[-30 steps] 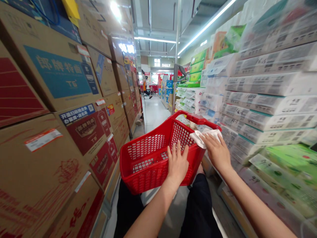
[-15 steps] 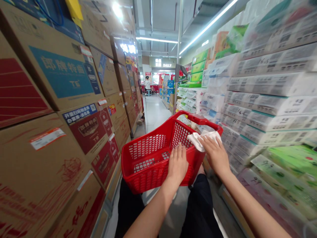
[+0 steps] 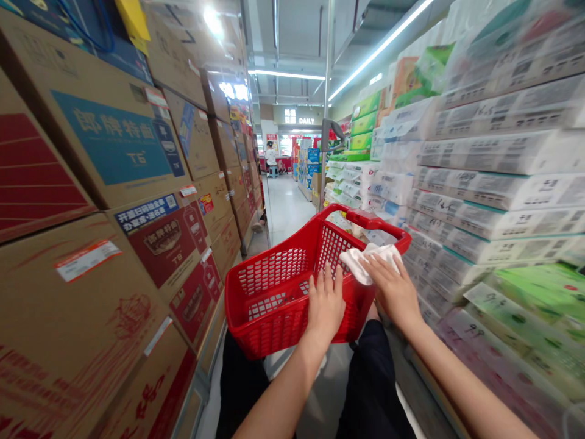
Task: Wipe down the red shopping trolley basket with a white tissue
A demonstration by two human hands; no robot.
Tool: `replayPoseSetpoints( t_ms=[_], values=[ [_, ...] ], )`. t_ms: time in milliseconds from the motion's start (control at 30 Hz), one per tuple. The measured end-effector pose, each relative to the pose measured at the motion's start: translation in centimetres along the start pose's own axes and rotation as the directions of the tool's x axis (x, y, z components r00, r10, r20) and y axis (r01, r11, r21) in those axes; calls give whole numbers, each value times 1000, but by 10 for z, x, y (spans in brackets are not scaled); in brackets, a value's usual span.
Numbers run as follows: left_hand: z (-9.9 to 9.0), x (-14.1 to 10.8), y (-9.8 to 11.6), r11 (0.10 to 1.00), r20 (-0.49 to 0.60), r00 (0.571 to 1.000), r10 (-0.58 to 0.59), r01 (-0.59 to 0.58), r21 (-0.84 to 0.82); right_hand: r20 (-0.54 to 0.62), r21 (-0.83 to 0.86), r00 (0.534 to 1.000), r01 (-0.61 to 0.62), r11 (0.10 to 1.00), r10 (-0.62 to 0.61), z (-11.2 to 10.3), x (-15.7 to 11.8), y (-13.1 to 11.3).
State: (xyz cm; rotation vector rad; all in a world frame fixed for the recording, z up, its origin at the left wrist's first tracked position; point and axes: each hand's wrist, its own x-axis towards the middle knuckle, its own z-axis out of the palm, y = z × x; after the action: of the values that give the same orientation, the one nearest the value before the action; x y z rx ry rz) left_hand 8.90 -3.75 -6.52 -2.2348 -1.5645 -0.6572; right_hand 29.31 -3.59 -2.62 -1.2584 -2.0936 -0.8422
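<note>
A red plastic shopping basket (image 3: 269, 286) rests on my lap, its handle raised at the far side. My left hand (image 3: 325, 302) lies flat against the basket's near right wall, fingers spread upward. My right hand (image 3: 393, 291) presses a white cloth (image 3: 365, 261) onto the basket's right rim, just below the handle. The basket's inside looks empty through the mesh. My dark trousers (image 3: 370, 384) show below it.
Stacked cardboard cartons (image 3: 114, 201) wall the left side of a narrow shop aisle. Wrapped tissue packs (image 3: 493, 201) fill the shelves on the right. A steel post (image 3: 327, 103) stands ahead. A person stands far down the aisle (image 3: 271, 155).
My right hand has slid the white cloth slightly left and down along the basket rim. The left hand stays on the basket wall. The distant person has moved.
</note>
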Motion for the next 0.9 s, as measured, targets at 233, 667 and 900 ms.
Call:
replayPoseSetpoints(
  t_ms=[233,667,900],
  values=[
    [-2,-2,-6,999,-3,999,50,-50,9,39,23,996,73,997,-74,-7,-1,-3],
    [2,-2,-12,995,-59,996,69,-73,-64,39,81,996,81,993,-84,-6,-5,-26],
    [1,0,-8,997,-49,998,37,-40,-63,-48,17,996,-68,997,69,0,-4,-16]
  ],
)
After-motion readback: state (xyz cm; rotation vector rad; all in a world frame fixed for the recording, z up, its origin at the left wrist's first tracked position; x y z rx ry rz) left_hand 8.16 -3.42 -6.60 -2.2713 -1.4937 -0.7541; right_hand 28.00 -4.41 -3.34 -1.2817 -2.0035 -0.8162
